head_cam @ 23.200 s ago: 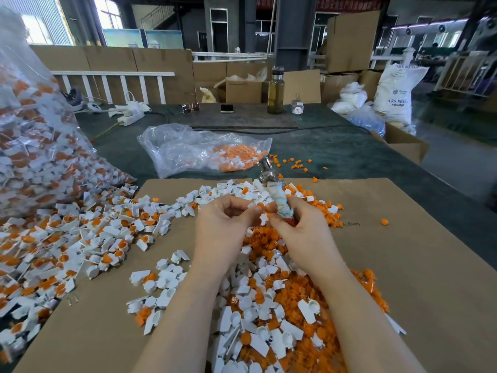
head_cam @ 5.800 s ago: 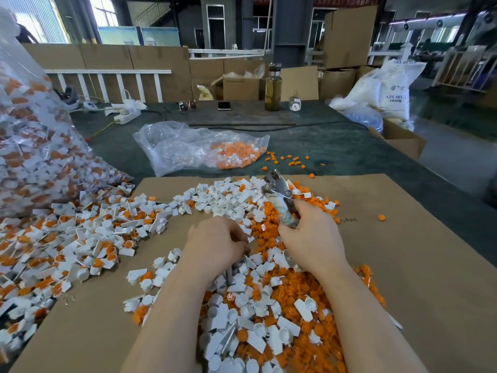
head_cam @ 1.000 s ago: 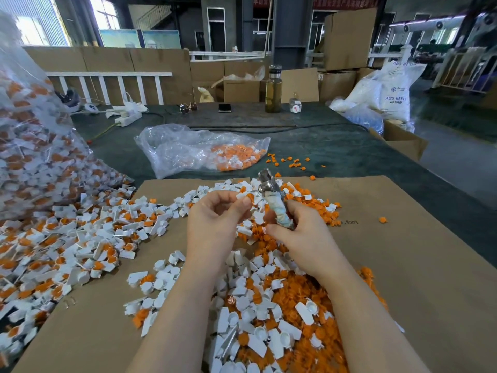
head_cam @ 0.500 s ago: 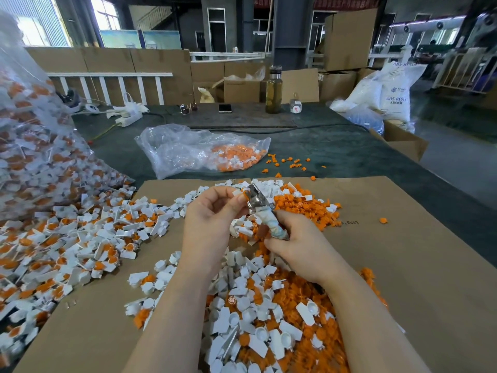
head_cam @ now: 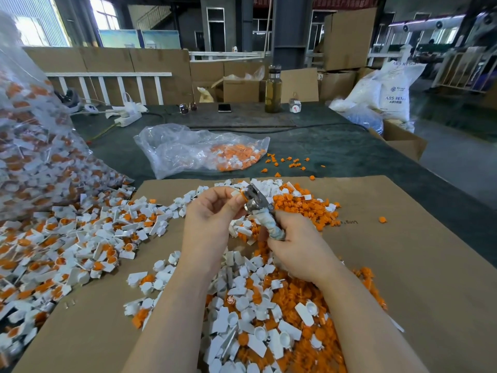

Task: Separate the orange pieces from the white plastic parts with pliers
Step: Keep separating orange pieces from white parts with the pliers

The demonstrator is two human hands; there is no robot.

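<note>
Nearest, at 6 o'clock, a mixed heap [head_cam: 258,327] of loose orange pieces and emptied white parts lies on the cardboard sheet [head_cam: 419,278]; both forearms cross it and hide part of it. Above the heap, near centre, the right hand [head_cam: 298,249] grips the pliers [head_cam: 262,211] by handles wrapped in mottled, worn tape; fingers curl round the grip and cover its lower end. The metal head points toward 11 o'clock. The left hand [head_cam: 212,211] pinches a small white plastic part [head_cam: 236,193] between thumb and fingertips, right at the plier tip; a speck of orange shows there, but whether the jaws bite on it cannot be made out. At 1 o'clock from the hands, a mound of orange pieces [head_cam: 301,205], ribbed and plug-like, sits on the cardboard. At 9 o'clock, unsorted white parts [head_cam: 67,246] with orange inserts spread off the sheet, spilling from a large clear bag [head_cam: 35,157] cut off by the left edge. Beyond, at 12 o'clock, a crumpled clear bag [head_cam: 199,149] holds orange pieces on the dark green table [head_cam: 349,152], with strays [head_cam: 290,162] beside it. Far edge: bottle [head_cam: 273,90], phone [head_cam: 224,107], power strip [head_cam: 128,119]. At 2 o'clock, white resin sacks [head_cam: 392,90], print partly legible.
</note>
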